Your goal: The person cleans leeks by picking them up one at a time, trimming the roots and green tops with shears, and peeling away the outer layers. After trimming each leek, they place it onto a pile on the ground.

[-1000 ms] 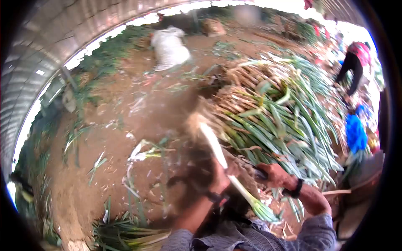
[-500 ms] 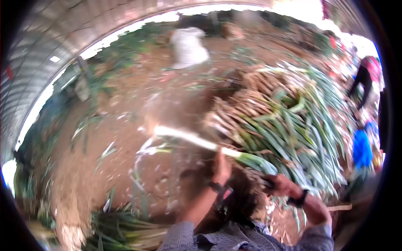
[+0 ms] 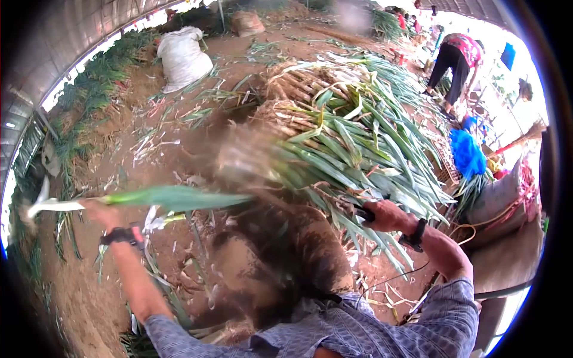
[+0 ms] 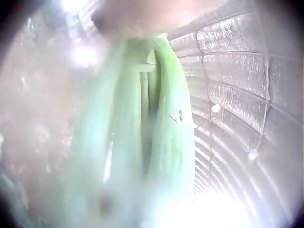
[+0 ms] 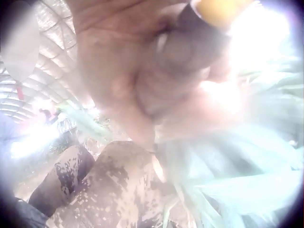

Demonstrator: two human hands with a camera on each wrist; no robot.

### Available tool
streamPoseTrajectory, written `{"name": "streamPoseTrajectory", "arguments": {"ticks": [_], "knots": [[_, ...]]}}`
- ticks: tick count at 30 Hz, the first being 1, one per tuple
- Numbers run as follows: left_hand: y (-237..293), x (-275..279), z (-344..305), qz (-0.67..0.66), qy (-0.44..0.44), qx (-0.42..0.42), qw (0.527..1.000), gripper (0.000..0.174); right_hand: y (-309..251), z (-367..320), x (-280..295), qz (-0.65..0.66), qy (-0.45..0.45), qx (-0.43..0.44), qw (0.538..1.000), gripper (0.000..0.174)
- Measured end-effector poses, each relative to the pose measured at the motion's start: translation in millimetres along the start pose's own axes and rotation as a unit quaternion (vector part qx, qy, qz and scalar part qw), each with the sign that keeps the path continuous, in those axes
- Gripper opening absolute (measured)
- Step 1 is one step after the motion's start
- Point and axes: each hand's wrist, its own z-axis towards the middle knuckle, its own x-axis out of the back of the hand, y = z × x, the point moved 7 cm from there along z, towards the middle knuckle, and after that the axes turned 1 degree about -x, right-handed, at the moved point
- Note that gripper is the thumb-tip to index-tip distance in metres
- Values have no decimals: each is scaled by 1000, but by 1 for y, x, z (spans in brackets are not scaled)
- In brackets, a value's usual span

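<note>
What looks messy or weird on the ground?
Leaf scraps lie scattered over the dirt, beside the heaped onions. They look messy because they're strewn loose, not gathered up. Blur hides some spots, but nothing looks spilled.

The person's left arm [image 3: 143, 283] reaches well out to their left, the forearm bare past the sleeve [image 3: 179, 334], and the left hand [image 3: 102, 215], a little blurred, has its fingers curled closed. Over on the other side, the right arm [image 3: 444, 250] bends at the elbow, its forearm angled forward and inward, and the right hand [image 3: 387, 216] is wrapped into a firm fist-like hold. Both hands sit well apart, ahead of the bent knees [image 3: 322, 238].
</note>
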Motion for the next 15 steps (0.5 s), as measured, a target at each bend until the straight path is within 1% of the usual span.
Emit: {"name": "streamPoseTrajectory", "arguments": {"ticks": [1, 2, 4, 5, 7, 8, 9, 10, 11, 12, 14, 15], "knots": [[7, 28, 36, 24, 8, -45, 999, 52, -3, 7, 1, 15, -7, -3, 1000, 28], [14, 48, 51, 73, 21, -42, 996, 52, 2, 21, -5, -4, -8, 6, 1000, 29], [27, 92, 72, 174, 51, -35, 983, 52, -11, 46, 0, 34, 28, 63, 997, 29], [15, 123, 94, 227, 15, -18, 974, 51, -12, 60, -5, 10, 7, 60, 998, 28], [-30, 207, 139, 330, -57, 18, 942, 49, -15, 88, -12, -38, -34, 55, 997, 27], [-49, 247, 147, 442, -77, 5, 894, 47, -21, 100, -13, -46, -47, 52, 996, 29], [-69, 284, 150, 546, -97, -5, 832, 46, -28, 112, -13, -54, -60, 49, 996, 31], [-89, 310, 142, 642, -118, -15, 758, 45, -34, 124, -13, -62, -72, 44, 994, 32], [-109, 330, 121, 663, -120, -14, 739, 45, -35, 137, -17, -87, -80, 43, 992, 33], [-130, 345, 91, 683, -123, -13, 720, 46, -38, 146, -21, -85, -84, 53, 991, 32], [-156, 355, 34, 719, -127, -12, 684, 50, -45, 165, -26, -81, -88, 72, 990, 32], [-173, 345, 6, 710, -166, 37, 684, 46, -47, 177, -32, -91, -106, 62, 988, 33]]}}
